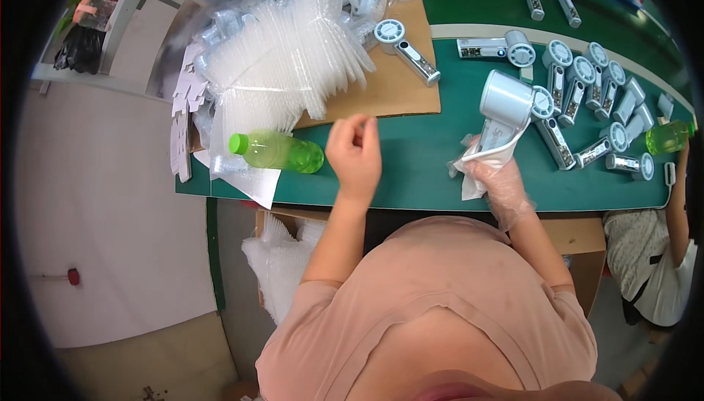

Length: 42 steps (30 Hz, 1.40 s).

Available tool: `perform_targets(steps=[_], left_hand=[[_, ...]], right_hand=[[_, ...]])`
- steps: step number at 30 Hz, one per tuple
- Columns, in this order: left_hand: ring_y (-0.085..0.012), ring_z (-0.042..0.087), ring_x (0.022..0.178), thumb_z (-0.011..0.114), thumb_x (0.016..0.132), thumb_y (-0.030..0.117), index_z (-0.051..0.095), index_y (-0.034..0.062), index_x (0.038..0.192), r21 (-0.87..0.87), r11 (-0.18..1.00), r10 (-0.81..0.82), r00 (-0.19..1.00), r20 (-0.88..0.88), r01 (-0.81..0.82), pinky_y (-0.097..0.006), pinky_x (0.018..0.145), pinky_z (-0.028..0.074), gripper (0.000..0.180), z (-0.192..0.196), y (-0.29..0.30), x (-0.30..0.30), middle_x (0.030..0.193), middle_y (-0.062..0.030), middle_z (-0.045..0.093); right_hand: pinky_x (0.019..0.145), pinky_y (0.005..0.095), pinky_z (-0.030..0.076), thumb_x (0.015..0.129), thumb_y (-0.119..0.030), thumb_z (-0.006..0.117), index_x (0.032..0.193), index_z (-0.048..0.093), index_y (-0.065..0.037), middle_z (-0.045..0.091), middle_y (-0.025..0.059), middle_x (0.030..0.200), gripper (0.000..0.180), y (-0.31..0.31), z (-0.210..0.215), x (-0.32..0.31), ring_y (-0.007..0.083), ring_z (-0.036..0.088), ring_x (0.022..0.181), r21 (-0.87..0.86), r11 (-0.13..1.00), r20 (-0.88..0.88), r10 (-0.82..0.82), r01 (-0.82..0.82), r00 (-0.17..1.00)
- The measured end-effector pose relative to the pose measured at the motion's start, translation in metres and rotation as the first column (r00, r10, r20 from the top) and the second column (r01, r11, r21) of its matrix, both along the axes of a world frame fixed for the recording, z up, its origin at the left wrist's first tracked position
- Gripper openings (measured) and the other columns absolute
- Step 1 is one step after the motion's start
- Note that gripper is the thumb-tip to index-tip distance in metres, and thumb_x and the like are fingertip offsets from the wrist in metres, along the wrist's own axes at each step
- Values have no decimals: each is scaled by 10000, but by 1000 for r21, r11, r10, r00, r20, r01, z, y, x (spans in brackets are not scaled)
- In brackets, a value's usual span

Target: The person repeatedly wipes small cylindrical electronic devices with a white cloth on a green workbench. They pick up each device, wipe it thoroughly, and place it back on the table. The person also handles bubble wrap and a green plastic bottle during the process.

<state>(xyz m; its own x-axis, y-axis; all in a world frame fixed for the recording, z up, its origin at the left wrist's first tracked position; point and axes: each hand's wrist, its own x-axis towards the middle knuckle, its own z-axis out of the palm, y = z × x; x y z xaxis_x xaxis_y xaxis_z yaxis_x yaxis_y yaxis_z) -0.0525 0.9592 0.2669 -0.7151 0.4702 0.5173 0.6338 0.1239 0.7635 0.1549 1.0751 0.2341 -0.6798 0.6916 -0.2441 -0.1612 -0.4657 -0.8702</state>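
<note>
My right hand (500, 187), in a thin clear plastic glove, is closed around a pale blue handheld fan (506, 100). A white cloth (473, 190) lies between the palm and the fan's handle. The fan's round head points up and away from me. My bare left hand (355, 155) is raised over the green table edge with its fingers curled in and slightly blurred; nothing shows in it. Left of that hand, a green bottle (282, 153) lies on its side on white paper. Another handheld fan (408, 52) rests on a cardboard sheet beyond my hands.
Clear bubble bags (286, 56) are heaped at the far left on cardboard (411, 96). Several fans (579, 78) crowd the right of the green table (418, 173). At the right edge sits a person (653, 261) near a second green bottle (667, 138).
</note>
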Motion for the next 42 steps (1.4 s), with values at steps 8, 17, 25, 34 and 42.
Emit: perform_targets(steps=[8, 17, 25, 34, 42], left_hand=[[-188, 482, 587, 697, 886, 92, 677, -43, 923, 11, 963, 268, 959, -98, -268, -345, 568, 410, 141, -40, 48, -46, 664, -64, 528], [-182, 485, 718, 600, 920, 26, 538, -15, 815, 119, 993, 24, 982, -187, -1, -307, 655, 417, 129, -21, 13, -19, 862, -83, 511], [-226, 551, 814, 579, 929, 30, 565, -25, 878, 159, 986, -53, 999, 1, 52, -328, 731, 457, 76, -20, 8, -20, 1007, -142, 557], [-332, 567, 989, 574, 878, 18, 625, -30, 1002, -73, 972, -225, 974, -10, 223, -382, 887, 462, 143, -55, -42, 4, 1067, -177, 563], [-382, 552, 1051, 678, 741, 63, 571, 28, 775, -355, 862, -477, 818, -321, 363, -441, 876, 439, 118, -35, -32, 38, 1127, -174, 593]], right_hand=[[871, 336, 526, 787, -97, 816, 1165, 562, -58, 609, 58, 1091, 457, 5, -2, 14, 178, 637, 951, -44, 994, -9, 100, -100, 995], [897, 361, 530, 809, -158, 791, 1203, 556, -57, 643, 84, 1132, 469, 15, -9, 7, 196, 652, 1029, -5, 981, -136, 193, -196, 972], [996, 361, 500, 831, -79, 713, 1305, 570, -24, 647, 87, 1230, 498, 27, 50, -122, 200, 624, 1124, 217, 879, -291, 473, -424, 832], [979, 343, 473, 813, -116, 752, 1271, 603, -31, 650, 87, 1174, 488, 53, 66, -245, 176, 601, 1085, 417, 823, -113, 467, -385, 877], [836, 329, 518, 778, -226, 797, 1076, 696, -28, 695, 49, 981, 372, 103, 99, -242, 158, 647, 889, 392, 866, -40, 354, -311, 934]])
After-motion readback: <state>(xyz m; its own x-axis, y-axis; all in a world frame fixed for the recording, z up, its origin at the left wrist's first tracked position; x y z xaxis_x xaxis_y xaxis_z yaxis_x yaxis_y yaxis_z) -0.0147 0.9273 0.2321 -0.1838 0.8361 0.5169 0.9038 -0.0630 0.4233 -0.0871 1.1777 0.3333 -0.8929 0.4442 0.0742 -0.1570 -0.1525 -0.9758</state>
